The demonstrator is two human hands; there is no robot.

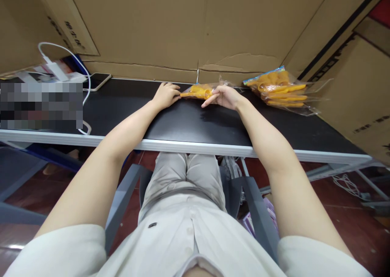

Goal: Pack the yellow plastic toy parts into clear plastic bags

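Observation:
A clear plastic bag with yellow-orange plastic parts [199, 91] lies on the black tabletop, stretched between my two hands. My left hand [166, 95] is at the bag's left end, with thumb and fingers closing on the narrow yellow tip there. At the other end, my right hand [224, 97] pinches the bag, one finger pointing out toward the left. The clear plastic stands up loosely behind that hand. What exactly the yellow parts are I cannot make out. To the right rests a pile of similar bagged yellow parts [278, 88] with a blue printed header.
Cardboard walls [183, 29] close off the back and sides of the black table [195, 126]. On the left are a phone [100, 81], a white charger [57, 70] with its looping cable, and a blurred-out patch. The chair's grey armrests flank my lap.

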